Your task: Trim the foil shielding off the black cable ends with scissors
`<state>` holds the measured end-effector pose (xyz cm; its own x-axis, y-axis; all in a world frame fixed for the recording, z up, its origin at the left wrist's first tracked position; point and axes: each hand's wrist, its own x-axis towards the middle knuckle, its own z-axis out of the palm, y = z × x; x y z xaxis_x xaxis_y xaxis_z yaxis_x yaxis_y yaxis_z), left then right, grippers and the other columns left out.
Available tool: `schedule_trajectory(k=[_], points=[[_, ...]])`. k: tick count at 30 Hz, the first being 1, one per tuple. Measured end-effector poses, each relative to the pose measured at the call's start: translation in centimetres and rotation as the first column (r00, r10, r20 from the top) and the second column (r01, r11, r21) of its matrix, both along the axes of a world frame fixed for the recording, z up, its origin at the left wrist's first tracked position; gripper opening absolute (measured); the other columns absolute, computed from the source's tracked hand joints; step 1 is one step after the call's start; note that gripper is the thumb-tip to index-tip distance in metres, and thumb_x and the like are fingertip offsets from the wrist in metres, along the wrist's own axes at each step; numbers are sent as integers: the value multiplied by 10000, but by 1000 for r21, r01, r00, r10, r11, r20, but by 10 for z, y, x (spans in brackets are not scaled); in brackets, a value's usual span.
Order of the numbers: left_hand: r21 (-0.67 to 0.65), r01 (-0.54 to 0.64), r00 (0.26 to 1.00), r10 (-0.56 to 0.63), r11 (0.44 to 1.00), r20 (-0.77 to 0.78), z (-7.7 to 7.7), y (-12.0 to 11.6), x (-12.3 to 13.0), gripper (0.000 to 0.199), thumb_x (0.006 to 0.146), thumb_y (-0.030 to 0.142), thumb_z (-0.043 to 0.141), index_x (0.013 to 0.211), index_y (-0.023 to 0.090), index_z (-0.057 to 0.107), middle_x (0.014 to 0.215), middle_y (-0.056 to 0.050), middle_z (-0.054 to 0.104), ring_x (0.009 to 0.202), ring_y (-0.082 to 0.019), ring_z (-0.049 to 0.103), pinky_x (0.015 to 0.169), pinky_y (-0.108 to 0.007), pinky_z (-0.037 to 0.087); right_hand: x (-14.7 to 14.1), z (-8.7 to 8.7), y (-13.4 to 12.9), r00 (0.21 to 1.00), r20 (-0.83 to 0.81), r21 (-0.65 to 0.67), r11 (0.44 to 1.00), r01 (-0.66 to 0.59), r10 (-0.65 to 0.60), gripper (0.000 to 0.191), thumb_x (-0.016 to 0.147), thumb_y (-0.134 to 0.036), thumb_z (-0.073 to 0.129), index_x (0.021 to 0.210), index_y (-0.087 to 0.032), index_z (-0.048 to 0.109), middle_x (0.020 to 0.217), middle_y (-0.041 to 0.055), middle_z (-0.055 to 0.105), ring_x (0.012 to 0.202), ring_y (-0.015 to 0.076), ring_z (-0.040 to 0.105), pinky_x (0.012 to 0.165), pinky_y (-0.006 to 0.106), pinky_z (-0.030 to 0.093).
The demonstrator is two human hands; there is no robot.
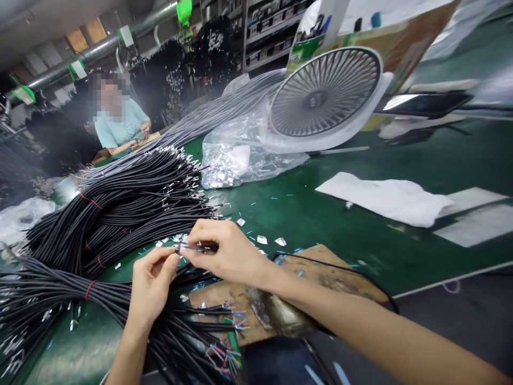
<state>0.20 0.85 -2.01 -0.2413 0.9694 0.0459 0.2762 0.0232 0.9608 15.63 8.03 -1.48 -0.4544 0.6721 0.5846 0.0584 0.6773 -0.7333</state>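
Note:
In the middle of the head view, my left hand [152,283] pinches the end of a black cable [177,249] between thumb and forefinger. My right hand [226,254] is closed on a thin dark tool that looks like tweezers [197,246]. Its tip meets the cable end at my left fingertips. Below my hands, a bundle of black cables [188,334] ends in stripped coloured wires [240,321]. Another black cable bundle [132,198], with silvery ends, lies behind my left hand. What is inside my right palm is hidden.
Foil scraps [280,241] and blue bits litter the green table [288,203]. A stained board [320,267] lies under my right forearm. Farther back are a plastic bag [236,160], a white fan [324,99] and white cloth [385,198]. A co-worker [120,123] sits across.

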Motion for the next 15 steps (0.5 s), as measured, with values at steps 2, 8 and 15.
schedule_trajectory(k=[2,8,15], points=[[17,5,999,-4,1000,-48,-2,-2,1,200,749,322,652,823,141,696,692,-33,633,572,-109,536,523,-207,423,0,1,0,997,-29,-14,997,70,-71,195,723,-109,674,543,-120,601,566,-27,506,537,76,448,521,200,330],[150,-68,979,95,986,-181,-4,-5,7,77,718,245,681,729,169,695,660,-7,627,568,-107,559,502,-182,435,2,4,0,1000,2,-162,987,7,-7,101,679,-50,670,608,-117,645,546,-44,491,503,64,411,504,193,313],[244,-71,963,130,967,-235,-7,-7,13,38,720,185,676,691,190,651,661,9,641,598,-110,575,535,-181,448,-1,-4,-2,998,-43,-27,999,-35,34,160,760,-56,578,625,-101,652,544,-27,486,499,63,398,499,194,304]])
